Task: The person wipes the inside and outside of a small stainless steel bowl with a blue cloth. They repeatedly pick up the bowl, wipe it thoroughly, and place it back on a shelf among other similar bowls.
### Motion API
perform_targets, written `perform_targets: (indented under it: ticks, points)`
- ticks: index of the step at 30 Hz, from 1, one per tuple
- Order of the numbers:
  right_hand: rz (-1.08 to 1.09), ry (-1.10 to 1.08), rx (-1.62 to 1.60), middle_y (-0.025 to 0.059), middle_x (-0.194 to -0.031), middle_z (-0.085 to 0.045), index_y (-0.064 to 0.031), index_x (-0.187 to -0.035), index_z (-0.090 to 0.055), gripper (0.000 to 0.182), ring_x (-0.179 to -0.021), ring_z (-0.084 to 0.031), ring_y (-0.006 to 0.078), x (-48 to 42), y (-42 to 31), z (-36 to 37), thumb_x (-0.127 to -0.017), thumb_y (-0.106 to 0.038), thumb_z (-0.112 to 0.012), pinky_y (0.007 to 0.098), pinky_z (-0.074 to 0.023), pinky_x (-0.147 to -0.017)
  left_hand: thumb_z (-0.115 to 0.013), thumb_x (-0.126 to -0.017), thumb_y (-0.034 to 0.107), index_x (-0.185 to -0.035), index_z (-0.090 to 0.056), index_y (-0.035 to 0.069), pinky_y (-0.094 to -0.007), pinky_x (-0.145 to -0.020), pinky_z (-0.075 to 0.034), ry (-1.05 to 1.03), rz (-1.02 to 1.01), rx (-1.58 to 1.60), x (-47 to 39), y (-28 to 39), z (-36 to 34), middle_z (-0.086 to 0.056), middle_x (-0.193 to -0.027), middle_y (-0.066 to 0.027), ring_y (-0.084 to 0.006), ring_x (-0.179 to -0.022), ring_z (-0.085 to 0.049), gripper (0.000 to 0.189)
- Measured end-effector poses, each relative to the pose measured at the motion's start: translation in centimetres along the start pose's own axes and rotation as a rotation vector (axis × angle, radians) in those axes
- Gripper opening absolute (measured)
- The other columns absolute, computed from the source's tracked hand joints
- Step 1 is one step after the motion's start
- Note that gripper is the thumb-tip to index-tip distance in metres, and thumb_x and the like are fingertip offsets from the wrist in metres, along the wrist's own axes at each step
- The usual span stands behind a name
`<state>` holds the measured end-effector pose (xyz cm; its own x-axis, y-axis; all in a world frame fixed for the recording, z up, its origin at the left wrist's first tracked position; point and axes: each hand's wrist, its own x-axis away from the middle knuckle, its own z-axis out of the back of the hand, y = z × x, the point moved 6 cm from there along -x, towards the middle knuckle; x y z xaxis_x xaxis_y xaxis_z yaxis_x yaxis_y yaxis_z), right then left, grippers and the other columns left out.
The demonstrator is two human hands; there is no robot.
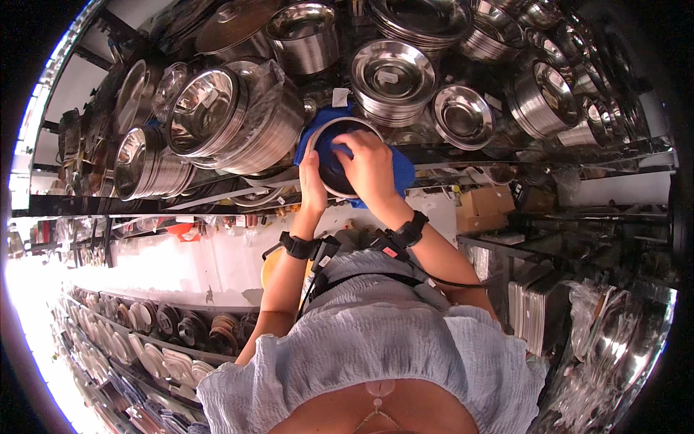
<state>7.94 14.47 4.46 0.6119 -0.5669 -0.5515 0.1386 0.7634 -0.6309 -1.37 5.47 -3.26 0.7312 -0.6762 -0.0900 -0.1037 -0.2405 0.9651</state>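
In front of me, a round metal bowl (351,193) with a pale rim is tilted so that its inside faces up towards me. My left hand (312,182) grips the bowl's left side, thumb lying along the rim. My right hand (368,165) reaches over the near right rim, its fingers bent inside the bowl. A bright blue cloth (402,169) shows around and beneath the bowl on both sides. Blue also shows inside, around my right fingertips; whether it is cloth or a reflection I cannot tell.
Stacked stainless-steel basins (205,111) in plastic wrap stand left of my hands. Beyond the bowl is a stack of steel dishes (393,76), with a single steel dish (463,116) to its right. The shelf's front edge (520,160) runs across. Cardboard boxes (484,209) sit lower right.
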Motion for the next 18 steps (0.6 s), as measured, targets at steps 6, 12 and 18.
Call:
perform_targets:
  ticks: [6, 12, 18]
  points:
    - [0.010, -0.358, 0.027, 0.0060, -0.092, -0.068, -0.0107, -0.089, -0.065, 0.024, -0.089, -0.065, 0.0304, 1.7, 0.1, 1.4, -0.070, -0.006, -0.077, 0.0410, -0.0520, -0.077, -0.028, -0.106, 0.031, -0.147, -0.038, -0.005, -0.0365, -0.113, -0.034, -0.013, -0.033, -0.049, -0.1, 1.3, -0.5, -0.051, -0.142, -0.0164, -0.0242, -0.131, -0.048, 0.055]
    - [0.068, -0.208, 0.477, 0.0107, -0.081, -0.057, -0.0067, -0.087, -0.059, 0.020, -0.082, -0.060, 0.0301, 0.8, 0.0, 1.8, -0.070, 0.001, -0.065, 0.0410, -0.0501, -0.075, -0.033, -0.104, 0.032, -0.141, -0.044, -0.008, -0.0345, -0.110, -0.035, 0.023, -0.019, -0.022, -0.2, 1.5, -0.7, -0.058, -0.133, -0.0165, -0.0230, -0.124, -0.053, 0.055]
    - [0.047, -0.138, 0.401, 0.0102, -0.087, -0.061, -0.0060, -0.094, -0.058, 0.021, -0.084, -0.062, 0.0308, -1.0, 0.3, 0.2, -0.075, 0.001, -0.066, 0.0406, -0.0516, -0.076, -0.032, -0.102, 0.030, -0.140, -0.046, -0.008, -0.0341, -0.110, -0.035, 0.030, -0.026, 0.029, -0.9, -0.8, 0.8, -0.056, -0.136, -0.0163, -0.0223, -0.124, -0.052, 0.055]
